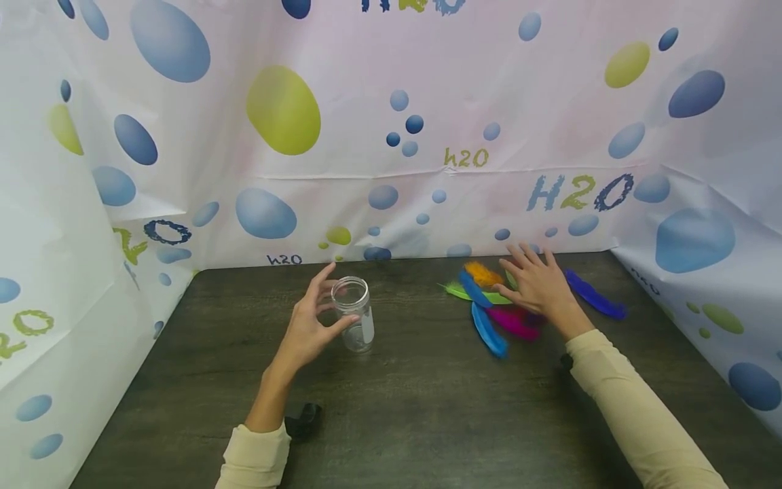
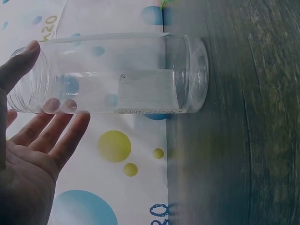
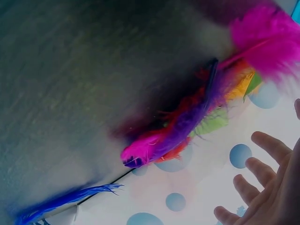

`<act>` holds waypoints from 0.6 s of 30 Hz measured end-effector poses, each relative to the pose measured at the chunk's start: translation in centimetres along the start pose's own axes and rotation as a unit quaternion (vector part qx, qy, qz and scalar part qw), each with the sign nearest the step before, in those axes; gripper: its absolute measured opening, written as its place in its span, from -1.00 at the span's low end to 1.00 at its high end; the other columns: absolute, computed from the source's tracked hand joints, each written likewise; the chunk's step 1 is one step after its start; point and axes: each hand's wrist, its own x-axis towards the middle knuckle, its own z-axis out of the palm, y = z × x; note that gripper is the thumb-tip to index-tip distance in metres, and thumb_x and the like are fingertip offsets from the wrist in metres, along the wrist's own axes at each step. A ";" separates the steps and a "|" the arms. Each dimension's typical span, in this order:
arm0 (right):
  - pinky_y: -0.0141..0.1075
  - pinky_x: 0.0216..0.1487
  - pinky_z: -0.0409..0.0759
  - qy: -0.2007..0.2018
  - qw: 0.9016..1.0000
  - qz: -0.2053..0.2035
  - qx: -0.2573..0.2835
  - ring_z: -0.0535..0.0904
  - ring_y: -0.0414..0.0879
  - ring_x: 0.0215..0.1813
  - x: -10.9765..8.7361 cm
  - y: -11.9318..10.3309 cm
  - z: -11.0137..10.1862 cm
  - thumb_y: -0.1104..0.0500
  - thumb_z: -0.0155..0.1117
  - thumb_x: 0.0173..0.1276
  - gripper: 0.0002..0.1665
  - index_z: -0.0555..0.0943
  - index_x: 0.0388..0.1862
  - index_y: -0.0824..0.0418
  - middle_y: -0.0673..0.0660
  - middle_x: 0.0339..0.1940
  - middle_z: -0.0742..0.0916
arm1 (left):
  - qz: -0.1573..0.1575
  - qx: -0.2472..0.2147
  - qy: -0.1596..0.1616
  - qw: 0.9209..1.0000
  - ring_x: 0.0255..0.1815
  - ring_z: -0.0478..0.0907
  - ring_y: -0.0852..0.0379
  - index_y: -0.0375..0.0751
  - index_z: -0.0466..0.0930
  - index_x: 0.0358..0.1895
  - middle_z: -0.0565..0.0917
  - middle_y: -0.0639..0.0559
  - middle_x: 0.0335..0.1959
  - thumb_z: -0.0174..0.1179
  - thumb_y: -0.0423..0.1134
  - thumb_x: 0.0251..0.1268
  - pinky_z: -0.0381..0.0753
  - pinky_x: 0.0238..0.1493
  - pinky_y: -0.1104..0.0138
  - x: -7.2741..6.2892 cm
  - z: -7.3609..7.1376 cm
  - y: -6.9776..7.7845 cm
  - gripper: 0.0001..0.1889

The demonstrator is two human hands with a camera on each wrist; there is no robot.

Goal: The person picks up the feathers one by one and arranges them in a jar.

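A clear, lidless jar (image 1: 357,326) with a pale label (image 2: 147,91) stands upright on the dark table, left of centre. My left hand (image 1: 311,333) holds it near the threaded neck, thumb on one side and fingertips on the other; two fingertips show through the wall. Over at the right, my right hand (image 1: 537,282) hovers with spread fingers above a loose pile of feathers, holding nothing. The pile has an orange feather (image 1: 482,274), light blue feathers (image 1: 487,331), a magenta feather (image 1: 513,322) and green ones. In the right wrist view a purple feather (image 3: 187,122) lies among them.
A dark blue feather (image 1: 595,295) lies apart, right of my right hand. White sheeting (image 1: 342,136) printed with blue and green spots rises behind the table (image 1: 415,414) and along both sides. A black wrist mount (image 1: 303,421) sits by my left sleeve.
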 end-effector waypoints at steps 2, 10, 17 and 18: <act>0.39 0.58 -0.02 0.002 1.000 0.000 0.000 0.15 0.34 0.62 0.0 0.1 0.1 -0.25 0.09 0.55 -0.22 0.48 0.48 0.29 0.38 0.61 0.33 | 0.002 -0.001 0.000 1.000 0.19 0.63 -0.29 -0.31 0.15 0.59 0.60 -0.41 0.16 0.58 -0.51 0.03 0.72 0.11 -0.08 0.0 0.1 0.1 0.04; 0.40 0.57 0.02 -0.002 1.000 0.003 0.004 0.13 0.35 0.63 0.2 0.4 0.4 -0.24 0.09 0.57 -0.22 0.48 0.48 0.29 0.38 0.62 0.30 | 0.002 -0.009 -0.006 1.000 0.20 0.61 -0.34 -0.30 0.15 0.60 0.61 -0.34 0.18 0.57 -0.51 0.04 0.71 0.12 -0.05 0.1 0.5 0.3 0.03; 0.40 0.56 0.02 -0.004 1.000 0.001 0.002 0.13 0.35 0.63 0.4 0.5 0.5 -0.26 0.09 0.56 -0.21 0.48 0.48 0.29 0.38 0.61 0.32 | 0.005 -0.010 -0.010 1.000 0.21 0.60 -0.34 -0.30 0.14 0.60 0.60 -0.38 0.19 0.56 -0.51 0.05 0.72 0.12 -0.05 0.3 0.7 0.3 0.03; 0.40 0.56 0.02 -0.003 1.000 0.001 0.002 0.13 0.35 0.62 0.4 0.6 0.5 -0.25 0.09 0.56 -0.21 0.48 0.48 0.29 0.38 0.61 0.32 | 0.005 -0.010 -0.010 1.000 0.22 0.61 -0.32 -0.29 0.14 0.60 0.60 -0.38 0.19 0.56 -0.51 0.05 0.72 0.12 -0.05 0.3 0.8 0.4 0.03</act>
